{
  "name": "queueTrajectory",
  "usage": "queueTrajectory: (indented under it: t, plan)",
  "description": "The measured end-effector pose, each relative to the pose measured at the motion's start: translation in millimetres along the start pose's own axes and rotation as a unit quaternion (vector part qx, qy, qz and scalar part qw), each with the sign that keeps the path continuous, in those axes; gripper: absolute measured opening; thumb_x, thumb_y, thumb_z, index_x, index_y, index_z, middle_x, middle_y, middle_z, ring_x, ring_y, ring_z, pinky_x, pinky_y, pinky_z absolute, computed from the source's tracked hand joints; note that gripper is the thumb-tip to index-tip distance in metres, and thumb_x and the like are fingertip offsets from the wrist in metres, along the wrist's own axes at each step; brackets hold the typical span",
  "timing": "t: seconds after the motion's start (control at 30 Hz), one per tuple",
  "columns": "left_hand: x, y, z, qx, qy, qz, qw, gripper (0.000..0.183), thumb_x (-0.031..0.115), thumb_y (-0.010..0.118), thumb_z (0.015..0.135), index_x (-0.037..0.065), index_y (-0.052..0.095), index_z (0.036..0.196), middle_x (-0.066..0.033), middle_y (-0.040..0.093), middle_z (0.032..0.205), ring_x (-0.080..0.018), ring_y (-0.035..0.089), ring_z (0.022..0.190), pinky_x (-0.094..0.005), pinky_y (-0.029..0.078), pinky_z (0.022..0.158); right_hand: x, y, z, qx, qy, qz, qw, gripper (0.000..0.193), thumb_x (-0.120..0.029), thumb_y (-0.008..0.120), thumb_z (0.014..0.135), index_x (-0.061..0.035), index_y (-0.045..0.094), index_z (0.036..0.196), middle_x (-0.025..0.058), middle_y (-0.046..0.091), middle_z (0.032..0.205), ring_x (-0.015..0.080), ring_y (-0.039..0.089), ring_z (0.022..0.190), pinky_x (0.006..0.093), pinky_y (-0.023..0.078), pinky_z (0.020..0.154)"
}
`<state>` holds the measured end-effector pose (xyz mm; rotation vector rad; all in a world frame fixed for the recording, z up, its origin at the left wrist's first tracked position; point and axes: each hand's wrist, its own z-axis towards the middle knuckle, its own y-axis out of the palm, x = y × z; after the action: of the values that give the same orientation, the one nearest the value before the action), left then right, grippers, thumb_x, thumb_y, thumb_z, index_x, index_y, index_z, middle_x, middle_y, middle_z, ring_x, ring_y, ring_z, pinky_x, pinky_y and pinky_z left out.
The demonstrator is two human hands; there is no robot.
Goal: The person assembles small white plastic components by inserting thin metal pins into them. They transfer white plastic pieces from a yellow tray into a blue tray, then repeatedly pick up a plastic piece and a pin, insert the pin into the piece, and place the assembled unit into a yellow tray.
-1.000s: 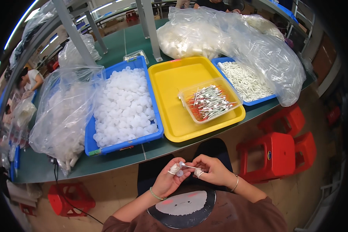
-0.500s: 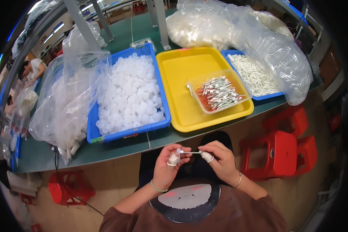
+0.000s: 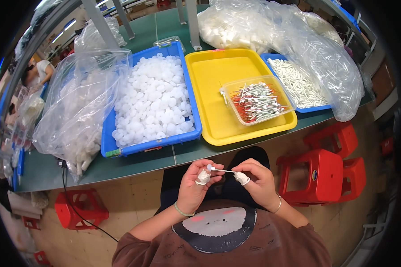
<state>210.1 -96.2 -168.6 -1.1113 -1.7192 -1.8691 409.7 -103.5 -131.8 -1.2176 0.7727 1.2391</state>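
Observation:
In front of my body, past the table's near edge, both hands meet over a thin pale rod (image 3: 223, 170). My left hand (image 3: 193, 184) is closed in a pinch on a small whitish plastic piece (image 3: 210, 167) at the rod's left end. My right hand (image 3: 261, 183) pinches the other end of the rod between thumb and fingertips, so that tip is hidden. White coverings wrap a finger or thumb of each hand. Beyond them, a clear plastic box (image 3: 278, 116) of red and silvery thin rods stands in a yellow tray (image 3: 209, 93).
Left of the yellow tray, a blue tray (image 3: 193, 104) holds translucent white round pieces. Another blue tray (image 3: 314, 109) holds small white tubes. Clear bags (image 3: 71, 111) lie at both sides on the green table (image 3: 138, 171). Red stools (image 3: 317, 175) stand right and left.
The view has shifted slightly, so the trays sit a little higher and further right. Both hands keep their hold on the rod, which now slants slightly down toward the right.

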Motion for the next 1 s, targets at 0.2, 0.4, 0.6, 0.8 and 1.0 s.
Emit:
queueTrajectory:
  t: [0.2,0.4,0.6,0.8,1.0]
  plan:
    - [-0.9,0.8,-1.3,-0.028,-0.008,0.048,0.998,0.029,0.019,0.055,0.097,0.003,0.049,0.121,-0.0142,0.060,0.118,-0.0190,0.061,0.106,-0.0304,0.052,0.091,2.2,2.5,1.8,0.012,-0.188,-0.204,0.961,0.023,0.000,0.070,0.077,-0.0023,0.067,0.099,0.0108,0.061,0.093,0.0230,0.062,0.079,0.0286,0.050,0.067]
    - [-4.0,0.4,-1.6,-0.032,-0.007,0.091,0.995,0.039,0.020,0.062,0.092,0.002,0.052,0.125,-0.0088,0.061,0.116,-0.0146,0.061,0.103,-0.0289,0.051,0.089,0.1,10.3,2.6,0.017,-0.016,-0.013,1.000,0.027,0.003,0.071,0.073,-0.0043,0.066,0.099,0.0111,0.064,0.089,0.0267,0.062,0.075,0.0314,0.051,0.066]
    - [-5.1,-4.1,-3.3,-0.035,-0.046,0.066,0.996,0.039,0.017,0.063,0.092,0.002,0.053,0.127,-0.0059,0.061,0.112,-0.0114,0.060,0.096,-0.0247,0.051,0.081,-2.4,10.3,5.9,0.010,-0.208,-0.223,0.952,0.032,0.002,0.074,0.072,-0.0044,0.064,0.101,0.0103,0.066,0.086,0.0244,0.066,0.075,0.0300,0.053,0.064]
    - [-7.3,-6.2,-0.4,-0.060,0.014,0.156,0.986,0.040,0.012,0.062,0.091,0.004,0.053,0.130,-0.0064,0.054,0.122,-0.0088,0.056,0.089,-0.0221,0.048,0.073,6.8,17.3,3.9,0.021,0.176,0.274,0.945,0.024,-0.001,0.073,0.078,-0.0003,0.064,0.100,0.0126,0.069,0.088,0.0169,0.067,0.072,0.0262,0.054,0.066]
    - [-9.3,0.2,0.3,-0.087,-0.080,-0.018,0.993,0.056,0.020,0.057,0.094,0.004,0.033,0.142,-0.0098,0.052,0.123,-0.0088,0.048,0.076,-0.0202,0.041,0.065,-22.4,6.0,50.7,0.137,-0.274,-0.256,0.917,0.031,0.002,0.071,0.072,-0.0025,0.064,0.102,0.0114,0.068,0.092,0.0275,0.066,0.079,0.0344,0.052,0.068]
